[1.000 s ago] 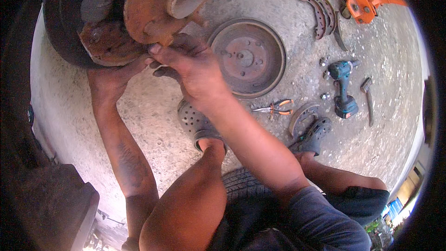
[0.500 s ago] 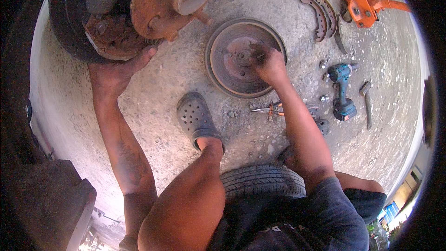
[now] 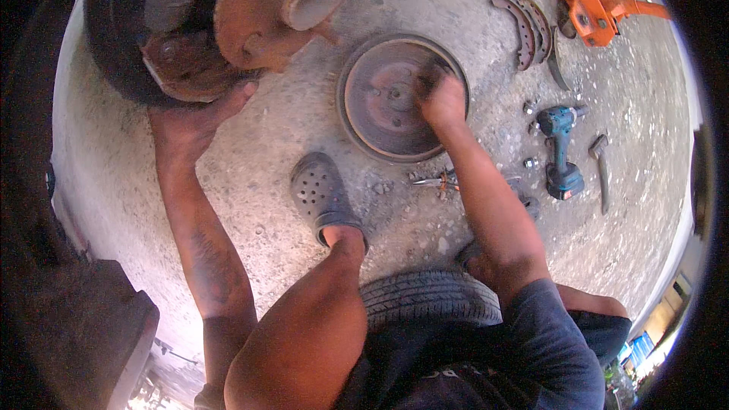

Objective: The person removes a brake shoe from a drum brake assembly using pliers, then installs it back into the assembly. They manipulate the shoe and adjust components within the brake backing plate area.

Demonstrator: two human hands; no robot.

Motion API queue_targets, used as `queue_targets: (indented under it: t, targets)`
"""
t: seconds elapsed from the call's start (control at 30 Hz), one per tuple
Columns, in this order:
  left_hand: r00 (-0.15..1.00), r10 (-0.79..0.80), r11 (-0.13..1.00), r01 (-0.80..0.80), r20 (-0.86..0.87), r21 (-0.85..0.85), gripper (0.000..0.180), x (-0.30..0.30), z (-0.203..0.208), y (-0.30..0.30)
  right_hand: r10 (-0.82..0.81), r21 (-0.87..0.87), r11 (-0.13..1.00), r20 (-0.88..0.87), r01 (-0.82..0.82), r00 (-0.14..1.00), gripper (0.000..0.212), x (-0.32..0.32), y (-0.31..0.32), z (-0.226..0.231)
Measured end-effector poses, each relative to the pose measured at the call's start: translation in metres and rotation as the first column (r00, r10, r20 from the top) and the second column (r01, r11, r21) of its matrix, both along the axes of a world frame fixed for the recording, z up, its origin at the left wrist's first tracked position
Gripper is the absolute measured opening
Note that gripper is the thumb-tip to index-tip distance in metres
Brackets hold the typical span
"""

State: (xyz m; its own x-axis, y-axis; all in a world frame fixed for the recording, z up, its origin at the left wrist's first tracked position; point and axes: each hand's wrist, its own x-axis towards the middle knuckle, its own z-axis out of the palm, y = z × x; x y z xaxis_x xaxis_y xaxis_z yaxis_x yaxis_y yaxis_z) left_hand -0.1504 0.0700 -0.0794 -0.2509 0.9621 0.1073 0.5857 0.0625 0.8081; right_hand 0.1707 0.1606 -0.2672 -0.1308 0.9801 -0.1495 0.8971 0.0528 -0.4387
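At the upper left, my left hand (image 3: pixel 186 125) is at the lower edge of a dark brake backing plate (image 3: pixel 114 68), its thumb in front and its other fingers hidden behind. A rusty wheel hub (image 3: pixel 247 15) with studs sticks out above that hand. My right hand (image 3: pixel 444 99) is closed over the right part of a round brake drum (image 3: pixel 364 118) lying on the ground. Something small and dark shows at its fingertips, too blurred to name.
Worn brake shoes (image 3: pixel 524 34) lie near an orange jack (image 3: pixel 585 0). To the right are a teal cordless impact wrench (image 3: pixel 558 144), a hammer (image 3: pixel 601 171) and loose nuts (image 3: pixel 530 162). Pliers (image 3: pixel 437 181) lie below the drum. A tyre (image 3: pixel 429 296) is by my legs, my clog (image 3: pixel 323 193) nearby.
My right hand has shifted slightly over the drum and is blurred by motion. My left hand stays at the plate's lower edge. The whole view has moved very little.
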Motion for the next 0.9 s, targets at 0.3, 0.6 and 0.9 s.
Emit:
queue_targets:
  t: [0.3,0.6,0.9]
  targets:
    - [0.99,-0.13,0.977,0.136,-0.047,0.162,0.07,-0.002,0.001,0.005,-0.228,-0.261,0.952,-0.953,-0.159,0.198,0.02,-0.117,-0.053,0.127]
    - [0.975,-0.089,0.976,0.126,-0.205,0.176,0.077,-0.004,-0.003,0.004,-0.278,-0.268,0.951,-0.959,-0.153,-0.052,0.014,-0.15,-0.063,0.15]
    - [0.981,-0.085,0.984,0.11,-0.173,0.142,0.077,-0.007,-0.003,0.003,-0.207,-0.198,0.975,-0.975,-0.099,-0.083,0.016,-0.154,-0.068,0.144]
